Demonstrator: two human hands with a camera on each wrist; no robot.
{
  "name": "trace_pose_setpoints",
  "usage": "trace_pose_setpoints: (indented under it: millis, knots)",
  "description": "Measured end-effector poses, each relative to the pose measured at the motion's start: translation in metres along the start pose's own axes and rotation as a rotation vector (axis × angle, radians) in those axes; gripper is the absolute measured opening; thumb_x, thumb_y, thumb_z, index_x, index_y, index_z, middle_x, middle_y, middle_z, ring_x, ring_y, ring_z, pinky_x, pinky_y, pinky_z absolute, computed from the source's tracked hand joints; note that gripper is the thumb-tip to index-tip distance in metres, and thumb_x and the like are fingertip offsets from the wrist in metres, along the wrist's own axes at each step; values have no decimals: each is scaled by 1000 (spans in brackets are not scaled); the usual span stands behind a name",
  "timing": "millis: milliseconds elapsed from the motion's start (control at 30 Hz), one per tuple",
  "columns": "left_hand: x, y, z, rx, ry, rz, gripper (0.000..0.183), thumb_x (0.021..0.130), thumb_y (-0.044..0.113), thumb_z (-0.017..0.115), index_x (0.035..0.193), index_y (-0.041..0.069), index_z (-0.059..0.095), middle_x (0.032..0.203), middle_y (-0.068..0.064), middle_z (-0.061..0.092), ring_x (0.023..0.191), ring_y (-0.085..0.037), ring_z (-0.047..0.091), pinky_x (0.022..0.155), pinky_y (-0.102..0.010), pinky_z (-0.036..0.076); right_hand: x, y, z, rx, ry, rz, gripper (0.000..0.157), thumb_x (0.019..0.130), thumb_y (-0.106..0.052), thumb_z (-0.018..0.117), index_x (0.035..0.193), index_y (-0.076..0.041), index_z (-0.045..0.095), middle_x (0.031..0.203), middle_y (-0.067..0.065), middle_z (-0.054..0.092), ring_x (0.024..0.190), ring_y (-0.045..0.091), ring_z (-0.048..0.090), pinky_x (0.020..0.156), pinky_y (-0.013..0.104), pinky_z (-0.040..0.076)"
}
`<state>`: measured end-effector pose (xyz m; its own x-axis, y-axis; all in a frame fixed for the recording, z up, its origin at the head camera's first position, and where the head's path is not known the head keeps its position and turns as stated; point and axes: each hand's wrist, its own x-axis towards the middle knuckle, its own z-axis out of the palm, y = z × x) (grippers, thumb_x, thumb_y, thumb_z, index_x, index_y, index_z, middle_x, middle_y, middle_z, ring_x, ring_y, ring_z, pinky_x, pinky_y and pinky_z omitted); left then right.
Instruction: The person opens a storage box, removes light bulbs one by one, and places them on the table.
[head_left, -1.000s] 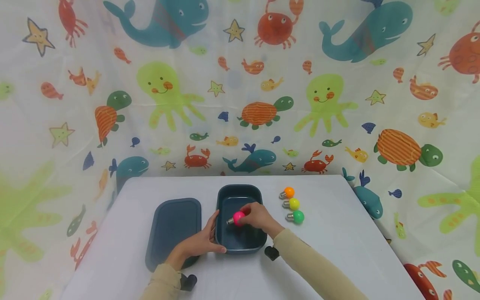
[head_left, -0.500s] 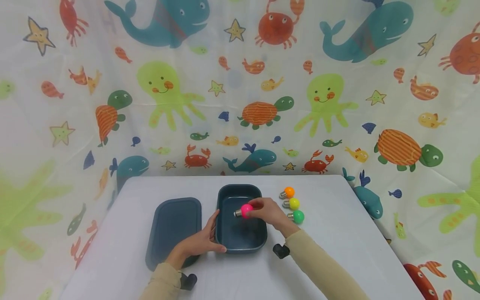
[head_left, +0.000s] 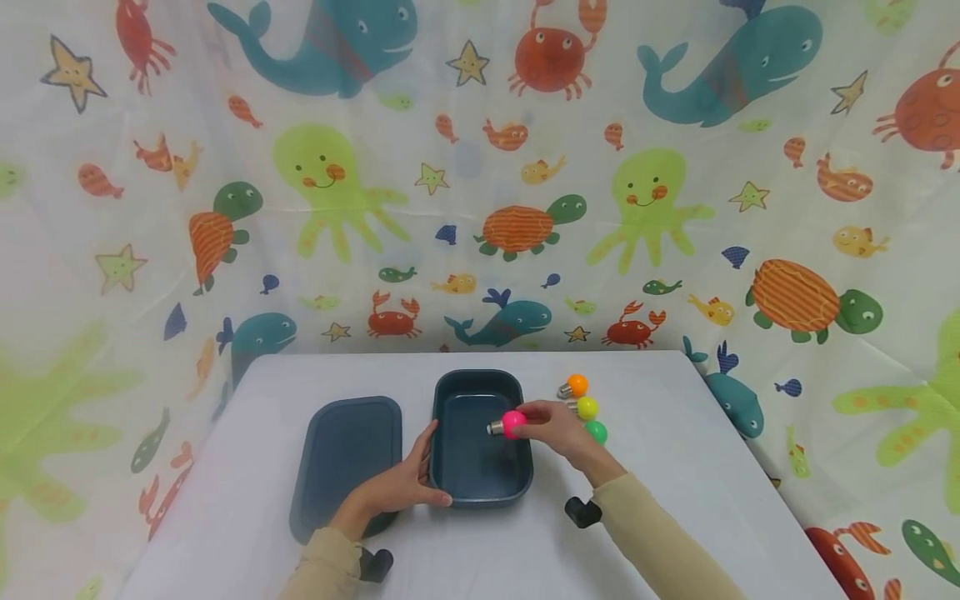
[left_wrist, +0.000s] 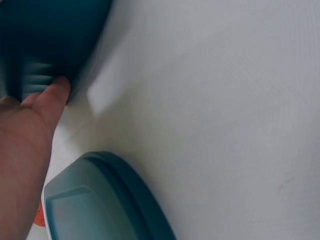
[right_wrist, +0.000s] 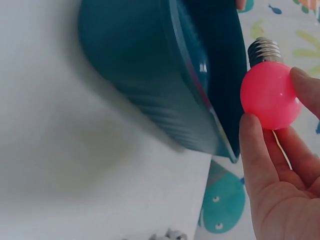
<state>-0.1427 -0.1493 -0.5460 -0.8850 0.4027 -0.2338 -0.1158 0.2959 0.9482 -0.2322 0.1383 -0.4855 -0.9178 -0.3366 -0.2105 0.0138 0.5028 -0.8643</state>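
Note:
My right hand (head_left: 558, 429) pinches a pink light bulb (head_left: 513, 424) between thumb and fingertips, its metal screw base pointing left, over the right side of a dark teal rectangular container (head_left: 480, 497). In the right wrist view, the round pink bulb (right_wrist: 270, 96) is held by its globe close beside the container's rim (right_wrist: 220, 130). Spread along the container's left wall is my left hand (head_left: 397, 483), its fingers extended up the side and its thumb at the near left corner. The left wrist view has the thumb (left_wrist: 56, 97) against the container's wall (left_wrist: 80, 35).
A matching flat lid (head_left: 348, 467) lies left of the container, partly behind the left hand and forearm. Right of the container lie an orange bulb (head_left: 577, 385), a yellow bulb (head_left: 587, 407) and a green bulb (head_left: 597, 432), the last partly covered by my right hand.
My right hand has moved right with the pink bulb, from over the container's middle to its right side. The left hand stays against the container.

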Motion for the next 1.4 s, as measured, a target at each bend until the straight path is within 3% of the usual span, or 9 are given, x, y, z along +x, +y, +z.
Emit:
trace_pose_setpoints:
  millis: [633, 1400]
  knots:
    - [-3, 1, 2, 14, 6, 4, 122, 80, 23, 83, 155, 22, -13, 162, -17, -9, 148, -37, 7, 115, -53, 22, -17, 14, -22, 34, 63, 52, 49, 82, -27, 80, 124, -10, 65, 115, 5, 66, 107, 24, 59, 92, 49, 52]
    - [-3, 5, 0, 34, 6, 9, 121, 80, 21, 82, 155, 23, -13, 163, -17, -9, 149, -37, 6, 115, -52, 23, -39, 41, -74, 53, 108, 142, 59, 85, -35, 76, 133, -6, 58, 126, 11, 61, 115, 29, 53, 100, 50, 46]
